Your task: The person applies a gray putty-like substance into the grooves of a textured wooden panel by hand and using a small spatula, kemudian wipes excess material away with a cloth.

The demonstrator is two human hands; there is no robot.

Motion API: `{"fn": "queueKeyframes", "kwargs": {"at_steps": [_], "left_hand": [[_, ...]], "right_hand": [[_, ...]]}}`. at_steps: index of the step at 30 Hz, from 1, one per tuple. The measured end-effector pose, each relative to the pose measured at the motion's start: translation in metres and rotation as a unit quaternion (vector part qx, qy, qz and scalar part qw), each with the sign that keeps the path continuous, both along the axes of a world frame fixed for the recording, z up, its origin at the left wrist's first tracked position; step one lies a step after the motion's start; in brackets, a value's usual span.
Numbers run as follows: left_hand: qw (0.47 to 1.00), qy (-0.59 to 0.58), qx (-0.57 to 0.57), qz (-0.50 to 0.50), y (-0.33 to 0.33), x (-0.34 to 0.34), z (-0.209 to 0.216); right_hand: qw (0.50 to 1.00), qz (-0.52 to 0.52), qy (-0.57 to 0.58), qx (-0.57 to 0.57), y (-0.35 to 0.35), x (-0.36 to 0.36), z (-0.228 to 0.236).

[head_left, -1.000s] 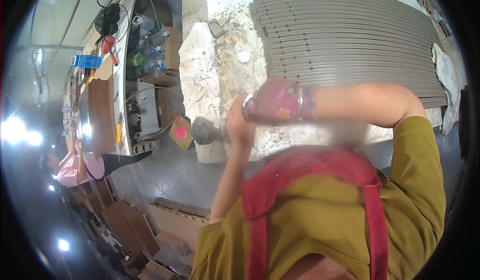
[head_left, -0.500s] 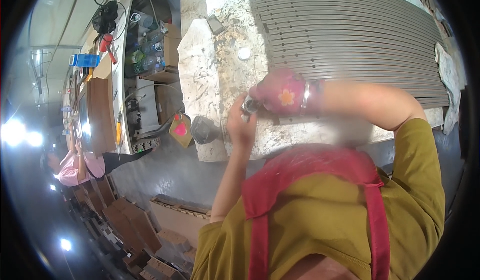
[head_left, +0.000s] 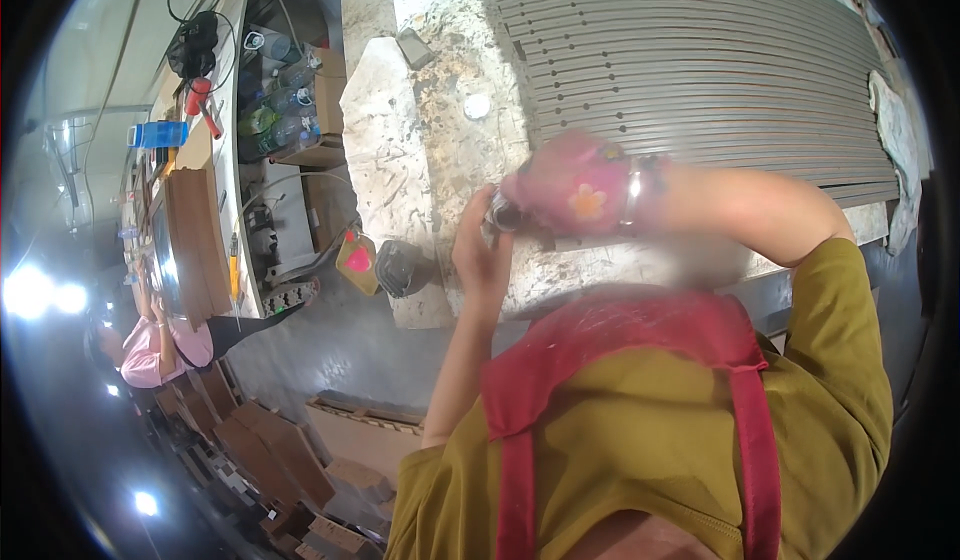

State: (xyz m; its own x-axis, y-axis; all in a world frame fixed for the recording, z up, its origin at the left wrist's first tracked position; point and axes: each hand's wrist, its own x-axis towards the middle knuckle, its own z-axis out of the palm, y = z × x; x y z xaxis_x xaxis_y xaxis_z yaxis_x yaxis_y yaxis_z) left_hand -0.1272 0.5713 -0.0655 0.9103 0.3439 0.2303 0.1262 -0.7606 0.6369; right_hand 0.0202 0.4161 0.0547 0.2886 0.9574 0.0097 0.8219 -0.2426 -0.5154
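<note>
At frame centre our left hand [head_left: 480, 260] has its grip closed on a small dark object [head_left: 500, 215]. Just right, our right hand [head_left: 575, 185], in a pink cloth, grips it too, above the desk [head_left: 440, 110]. Grey slats [head_left: 700, 70] fill upper right.

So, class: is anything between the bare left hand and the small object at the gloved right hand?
Nothing visible: the left hand touches the small dark object that the gloved right hand grips.
</note>
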Motion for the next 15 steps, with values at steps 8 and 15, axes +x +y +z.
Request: {"fn": "queueKeyframes", "kwargs": {"at_steps": [8, 15], "left_hand": [[0.996, -0.059, 0.042, -0.057, 0.005, 0.004, 0.001], [0.992, -0.073, 0.042, -0.089, 0.007, 0.01, 0.004]], "right_hand": [[0.999, 0.012, 0.008, 0.044, -0.023, 0.017, 0.015], [1.0, 0.024, 0.007, -0.003, -0.01, 0.017, 0.007]]}}
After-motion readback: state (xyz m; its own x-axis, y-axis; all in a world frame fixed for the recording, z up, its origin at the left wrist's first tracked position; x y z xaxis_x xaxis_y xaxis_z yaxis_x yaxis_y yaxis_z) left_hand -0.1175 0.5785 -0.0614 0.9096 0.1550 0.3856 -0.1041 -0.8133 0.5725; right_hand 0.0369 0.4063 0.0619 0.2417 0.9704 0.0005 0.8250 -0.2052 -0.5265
